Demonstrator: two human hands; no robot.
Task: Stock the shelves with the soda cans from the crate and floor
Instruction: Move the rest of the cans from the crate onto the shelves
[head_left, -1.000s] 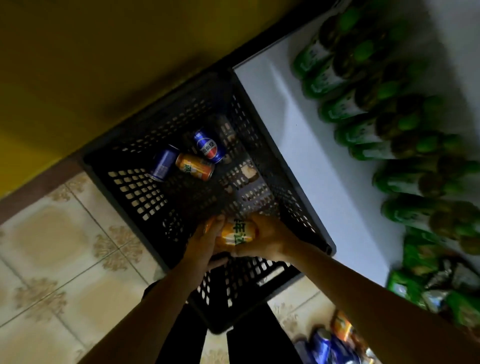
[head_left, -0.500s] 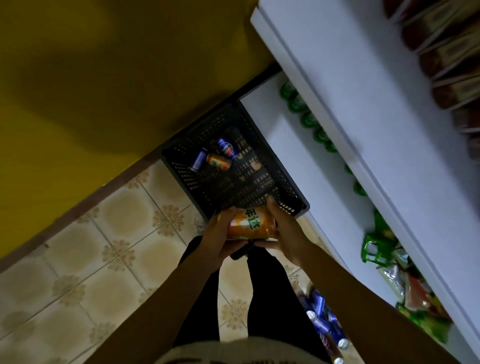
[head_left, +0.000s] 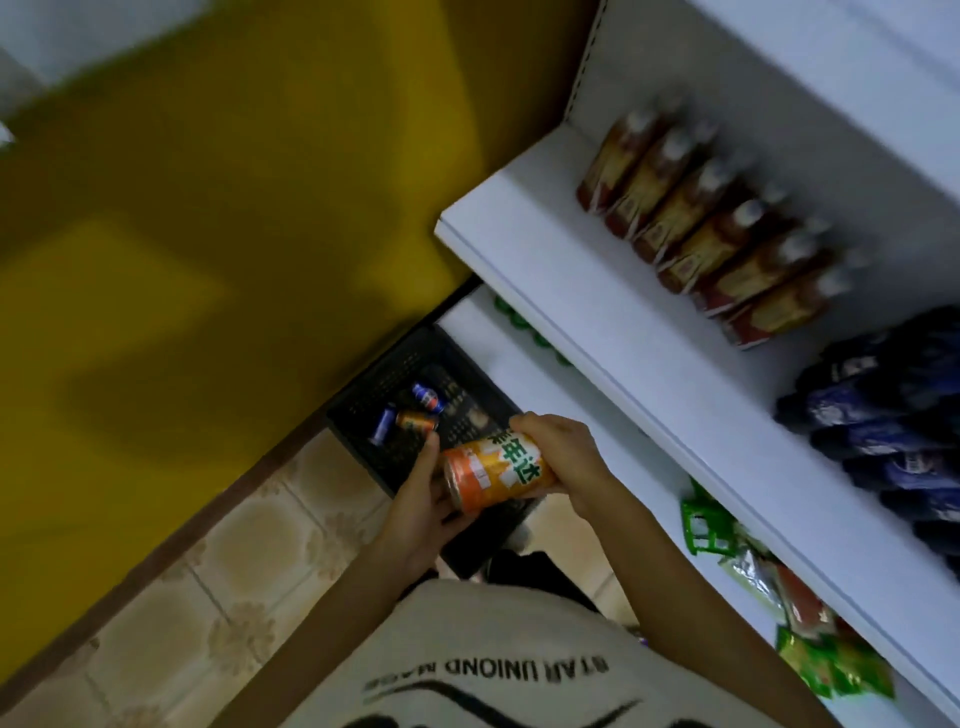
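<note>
Bare shelf front (head_left: 587, 306) lies open; brown bottles (head_left: 696, 228) crowd its back.

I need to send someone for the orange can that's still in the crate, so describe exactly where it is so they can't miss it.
Start at the black plastic crate on the tiled floor, wedged between the yellow wall and the bottom white shelf. Three cans lie on their sides at its far end. The orange can lies between the two blue cans, the only orange one in the crate.
</note>
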